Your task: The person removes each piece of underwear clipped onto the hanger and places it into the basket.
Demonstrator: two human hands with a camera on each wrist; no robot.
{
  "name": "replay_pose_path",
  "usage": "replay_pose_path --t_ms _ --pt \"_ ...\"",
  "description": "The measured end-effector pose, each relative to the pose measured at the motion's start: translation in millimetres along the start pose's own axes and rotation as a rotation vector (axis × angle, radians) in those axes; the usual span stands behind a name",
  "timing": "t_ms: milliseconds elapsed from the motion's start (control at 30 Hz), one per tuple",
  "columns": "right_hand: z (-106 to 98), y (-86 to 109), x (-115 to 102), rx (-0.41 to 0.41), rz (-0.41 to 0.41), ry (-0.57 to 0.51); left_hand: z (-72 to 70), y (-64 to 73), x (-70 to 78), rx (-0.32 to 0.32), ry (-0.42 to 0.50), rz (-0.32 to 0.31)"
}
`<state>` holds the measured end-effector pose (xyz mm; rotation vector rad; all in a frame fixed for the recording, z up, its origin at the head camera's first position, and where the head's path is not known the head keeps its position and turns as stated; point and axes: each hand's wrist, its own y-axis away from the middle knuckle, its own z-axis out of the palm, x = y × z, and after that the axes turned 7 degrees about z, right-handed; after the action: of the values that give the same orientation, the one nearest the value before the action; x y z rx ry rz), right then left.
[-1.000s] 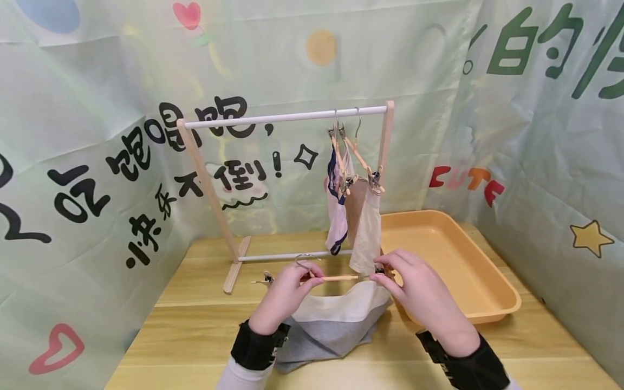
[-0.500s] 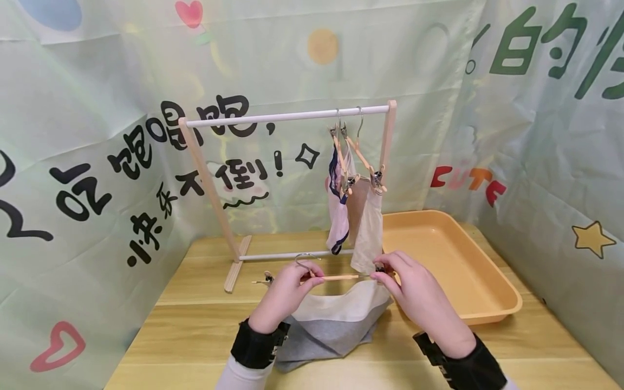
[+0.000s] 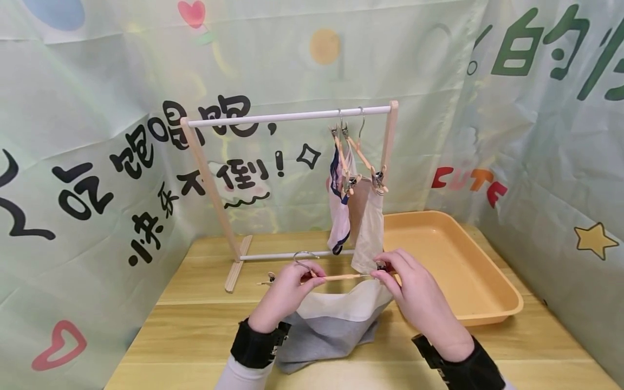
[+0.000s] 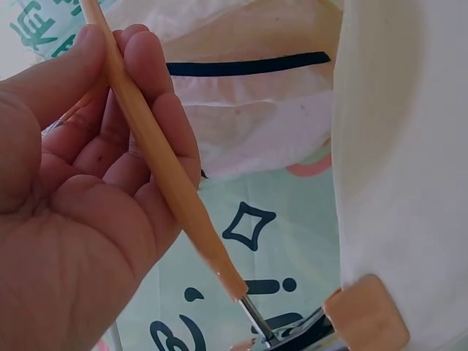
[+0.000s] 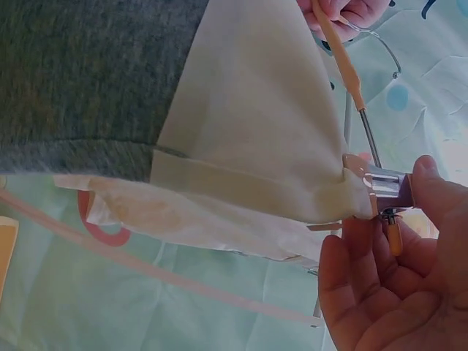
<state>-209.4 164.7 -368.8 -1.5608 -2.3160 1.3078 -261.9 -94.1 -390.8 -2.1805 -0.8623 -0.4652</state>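
In the head view my left hand (image 3: 292, 290) grips the wooden bar of a clip hanger (image 3: 343, 277), with its metal hook standing up above the fingers. My right hand (image 3: 419, 295) pinches the metal clip (image 5: 389, 189) at the hanger's right end, thumb on one side and fingers on the other. One pad of that clip lies against a corner of a white and grey garment (image 3: 336, 325). The garment sags below the bar, its grey part down on the table. Beyond my left hand, the hanger's left clip (image 3: 270, 278) shows no cloth in it.
A small clothes rack (image 3: 292, 116) stands behind my hands. Toward its right end hang two clip hangers with a pink, navy-edged garment (image 3: 339, 222) and a beige garment (image 3: 368, 233). An orange tray (image 3: 487, 281) sits at the right on the wooden table (image 3: 185, 336). Printed fabric surrounds it.
Both hands keep their grips almost in place. The hanger and the garment's top edge have shifted very slightly to the right; the whole view has drifted a little too.
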Motion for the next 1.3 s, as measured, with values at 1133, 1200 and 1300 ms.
replay_pose_path --t_ms 1133,1200,1300 --pt "0.0 -2.6 0.9 0.023 -0.044 -0.002 -2.8 1.1 6.0 -0.028 0.018 -0.030" --pt "0.0 -2.5 0.9 0.023 -0.042 -0.005 -2.7 1.0 6.0 -0.030 0.017 -0.037" --pt "0.3 -2.0 0.9 0.022 -0.037 -0.007 -2.2 1.1 5.2 -0.030 0.019 -0.035"
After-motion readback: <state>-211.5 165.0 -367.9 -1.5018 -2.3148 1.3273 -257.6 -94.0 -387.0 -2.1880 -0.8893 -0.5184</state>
